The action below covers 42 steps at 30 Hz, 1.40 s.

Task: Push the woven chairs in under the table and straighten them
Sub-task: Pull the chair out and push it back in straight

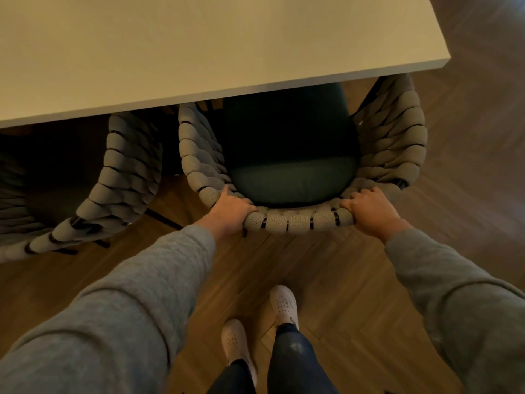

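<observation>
Both hands (231, 213) (369, 207) grip chunky woven chair (298, 218) backrest (curved).

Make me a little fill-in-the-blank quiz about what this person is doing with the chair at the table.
1. Both hands grip the woven chair by its ____.
2. The chair's seat cushion is dark ____.
3. The front of the seat sits under the ____.
4. A second woven chair stands to the ____ of the held one.

Missing words: backrest; green; table; left
</observation>
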Motion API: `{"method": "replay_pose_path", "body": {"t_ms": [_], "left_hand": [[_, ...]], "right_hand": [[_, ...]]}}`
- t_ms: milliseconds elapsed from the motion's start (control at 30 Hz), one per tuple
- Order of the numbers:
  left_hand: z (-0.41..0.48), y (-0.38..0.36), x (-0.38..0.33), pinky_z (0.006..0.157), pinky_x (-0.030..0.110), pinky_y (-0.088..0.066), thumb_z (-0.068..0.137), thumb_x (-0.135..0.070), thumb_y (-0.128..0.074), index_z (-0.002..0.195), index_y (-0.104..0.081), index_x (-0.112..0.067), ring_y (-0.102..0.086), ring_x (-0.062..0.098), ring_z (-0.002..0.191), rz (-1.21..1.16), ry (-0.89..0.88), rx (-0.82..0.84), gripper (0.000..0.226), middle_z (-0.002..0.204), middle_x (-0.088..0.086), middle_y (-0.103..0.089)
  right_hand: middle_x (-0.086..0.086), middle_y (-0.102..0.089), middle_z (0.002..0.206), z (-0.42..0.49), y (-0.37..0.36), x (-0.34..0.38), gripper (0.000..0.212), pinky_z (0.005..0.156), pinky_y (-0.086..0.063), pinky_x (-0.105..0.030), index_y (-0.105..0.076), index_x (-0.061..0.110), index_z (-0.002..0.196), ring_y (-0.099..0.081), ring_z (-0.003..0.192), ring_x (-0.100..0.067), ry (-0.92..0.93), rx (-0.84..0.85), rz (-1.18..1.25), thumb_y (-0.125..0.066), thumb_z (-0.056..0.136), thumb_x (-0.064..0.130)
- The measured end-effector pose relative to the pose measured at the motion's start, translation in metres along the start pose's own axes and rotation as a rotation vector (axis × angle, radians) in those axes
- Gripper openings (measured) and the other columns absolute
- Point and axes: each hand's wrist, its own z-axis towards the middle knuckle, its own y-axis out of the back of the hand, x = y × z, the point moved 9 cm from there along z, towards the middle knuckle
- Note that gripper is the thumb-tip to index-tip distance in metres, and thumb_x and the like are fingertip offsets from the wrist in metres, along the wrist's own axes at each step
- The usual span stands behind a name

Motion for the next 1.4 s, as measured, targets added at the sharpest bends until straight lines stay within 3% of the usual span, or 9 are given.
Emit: {"method": "replay_pose_path", "body": {"t_ms": [333,533,667,833,1033,1167,1233,1300,1400], "left_hand": [[-0.001,-0.009,0.008,0.113,0.063,-0.001,0.095,-0.027,-0.053,0.138,-0.045,-0.035,-0.038,0.023,0.137,0.128,0.052,-0.006,0.044,0.142,-0.003,-0.049],[-0.016,-0.006,0.013,0.115,0.059,0.003,0.089,-0.038,-0.064,0.15,-0.023,-0.033,-0.023,0.028,0.144,-0.01,0.03,-0.152,0.075,0.153,0.008,-0.031],[-0.063,-0.013,0.053,0.114,0.05,0.009,0.086,-0.043,-0.066,0.153,-0.013,-0.032,-0.003,0.028,0.149,-0.026,0.076,-0.316,0.086,0.161,0.01,-0.007],[-0.146,-0.055,0.153,0.115,0.049,0.005,0.08,-0.045,-0.072,0.152,-0.024,-0.024,-0.01,0.03,0.148,-0.121,0.265,-0.451,0.089,0.159,0.014,-0.015],[-0.247,-0.149,0.288,0.115,0.058,-0.008,0.068,-0.049,-0.082,0.15,-0.028,-0.017,-0.019,0.036,0.145,-0.124,0.436,-0.415,0.104,0.156,0.018,-0.024],[-0.298,-0.194,0.386,0.116,0.057,-0.002,0.072,-0.05,-0.078,0.153,-0.007,-0.02,-0.01,0.033,0.148,-0.084,0.477,-0.286,0.112,0.159,0.015,-0.018],[-0.313,-0.214,0.427,0.117,0.056,0.002,0.081,-0.05,-0.069,0.154,-0.001,-0.022,-0.005,0.028,0.149,-0.075,0.481,-0.143,0.104,0.16,0.009,-0.015],[-0.326,-0.232,0.466,0.116,0.056,0.0,0.086,-0.044,-0.065,0.155,-0.008,-0.023,-0.01,0.026,0.148,-0.069,0.458,-0.028,0.092,0.158,0.004,-0.022],[-0.334,-0.254,0.504,0.119,0.052,-0.007,0.091,-0.031,-0.061,0.151,-0.021,-0.028,-0.023,0.023,0.144,-0.122,0.373,0.029,0.072,0.154,-0.001,-0.032]], "right_hand": [[0.002,-0.059,0.115,0.002,-0.006,0.01,0.038,0.101,-0.037,-0.039,-0.052,0.031,0.125,-0.054,0.109,-0.02,-0.058,0.074,0.017,-0.06,0.088,0.033],[-0.002,-0.053,0.131,0.017,0.003,0.066,0.088,0.104,-0.036,-0.044,-0.027,0.032,0.146,-0.052,0.119,-0.024,0.047,0.271,0.076,-0.061,0.075,0.071],[-0.007,-0.043,0.142,0.039,0.045,0.161,0.095,0.105,-0.034,-0.044,-0.015,0.028,0.152,-0.045,0.127,-0.028,0.219,0.104,0.209,-0.05,0.078,0.076],[-0.01,-0.024,0.155,0.062,0.097,0.261,0.089,0.116,-0.022,-0.048,-0.009,0.027,0.153,-0.026,0.142,-0.029,0.325,-0.109,0.251,-0.053,0.085,0.064],[-0.008,-0.014,0.16,0.105,0.132,0.39,0.088,0.119,-0.007,-0.045,-0.011,0.028,0.153,-0.012,0.147,-0.026,0.361,-0.217,0.217,-0.062,0.085,0.052],[-0.011,-0.009,0.161,0.139,0.149,0.495,0.097,0.117,0.001,-0.045,-0.009,0.022,0.154,-0.004,0.148,-0.028,0.371,-0.24,0.161,-0.067,0.082,0.05],[-0.012,-0.009,0.161,0.154,0.154,0.544,0.1,0.116,0.003,-0.047,-0.007,0.02,0.154,-0.003,0.148,-0.029,0.387,-0.221,0.116,-0.069,0.081,0.048],[-0.013,-0.013,0.16,0.166,0.16,0.592,0.097,0.117,0.003,-0.05,-0.008,0.018,0.154,-0.004,0.148,-0.03,0.411,-0.176,0.044,-0.069,0.082,0.044],[-0.012,-0.038,0.149,0.183,0.164,0.643,0.071,0.119,-0.004,-0.053,-0.031,0.014,0.146,-0.021,0.144,-0.031,0.439,-0.065,0.015,-0.065,0.087,0.033]]}}
